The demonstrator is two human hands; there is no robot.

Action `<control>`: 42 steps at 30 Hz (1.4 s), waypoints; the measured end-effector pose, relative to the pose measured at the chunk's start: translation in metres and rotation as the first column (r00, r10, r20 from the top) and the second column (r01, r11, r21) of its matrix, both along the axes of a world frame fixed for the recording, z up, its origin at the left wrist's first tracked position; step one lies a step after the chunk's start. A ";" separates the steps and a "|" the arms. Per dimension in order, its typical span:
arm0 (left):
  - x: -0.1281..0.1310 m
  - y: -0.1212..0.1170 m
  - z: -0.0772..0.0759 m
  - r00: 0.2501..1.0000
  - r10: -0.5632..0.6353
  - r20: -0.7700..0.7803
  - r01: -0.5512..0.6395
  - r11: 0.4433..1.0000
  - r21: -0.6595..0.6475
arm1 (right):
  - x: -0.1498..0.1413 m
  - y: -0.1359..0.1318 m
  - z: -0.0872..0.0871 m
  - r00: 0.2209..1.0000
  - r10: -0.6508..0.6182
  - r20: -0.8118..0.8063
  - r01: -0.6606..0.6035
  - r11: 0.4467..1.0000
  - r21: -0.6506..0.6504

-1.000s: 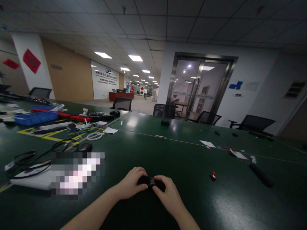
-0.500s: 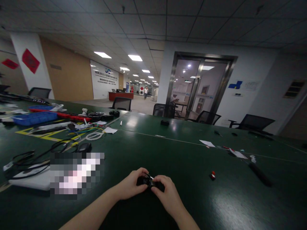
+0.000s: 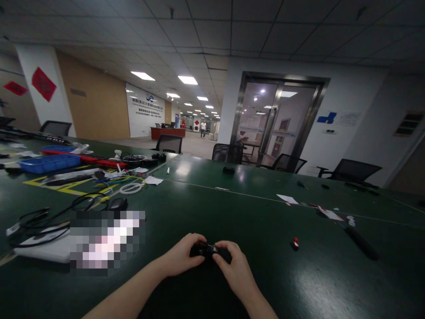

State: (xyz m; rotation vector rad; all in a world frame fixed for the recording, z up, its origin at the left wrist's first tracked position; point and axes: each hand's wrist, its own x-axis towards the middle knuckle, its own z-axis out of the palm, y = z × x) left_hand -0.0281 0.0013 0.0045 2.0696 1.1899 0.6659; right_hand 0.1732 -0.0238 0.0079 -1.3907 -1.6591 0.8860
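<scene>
A small black object with a shiny spot [image 3: 207, 250] sits between my two hands, low in the middle of the view; its kind is too dark to make out. My left hand [image 3: 181, 256] is closed on its left part, thumb below and fingers above. On the other side my right hand [image 3: 236, 266] pinches the right part between thumb and fingers. The fingers hide much of it. Both hands are just above or on the dark green table [image 3: 186, 212].
On the left are a white box-shaped device [image 3: 46, 248] with black cables, a black computer mouse [image 3: 117, 204], a coiled white cable [image 3: 131, 188] and a blue tray [image 3: 49, 164]. To the right lie a small red item [image 3: 295, 243] and a black-handled tool [image 3: 360, 242].
My right hand has shifted slightly right and turned a little. A thin shiny strip at the object's top no longer shows. Both hands keep their hold.
</scene>
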 end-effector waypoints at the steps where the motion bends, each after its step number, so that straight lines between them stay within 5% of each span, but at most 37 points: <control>1: 0.000 0.000 0.001 1.000 0.000 -0.019 0.001 1.000 0.025 | 0.000 -0.001 0.001 1.000 -0.009 -0.009 0.009 1.000 0.014; 9: -0.002 0.001 0.006 0.990 -0.003 -0.142 0.018 0.994 0.107 | 0.008 0.004 0.003 0.997 -0.080 -0.022 0.082 0.991 0.104; 30: -0.005 0.003 0.016 0.982 -0.053 -0.179 0.063 0.997 0.053 | 0.028 0.017 -0.003 0.943 -0.232 -0.238 0.275 0.947 0.168; 42: 0.002 0.009 0.027 0.978 -0.043 -0.203 0.047 0.999 0.014 | 0.028 0.019 0.002 0.882 -0.278 -0.379 0.329 0.941 0.075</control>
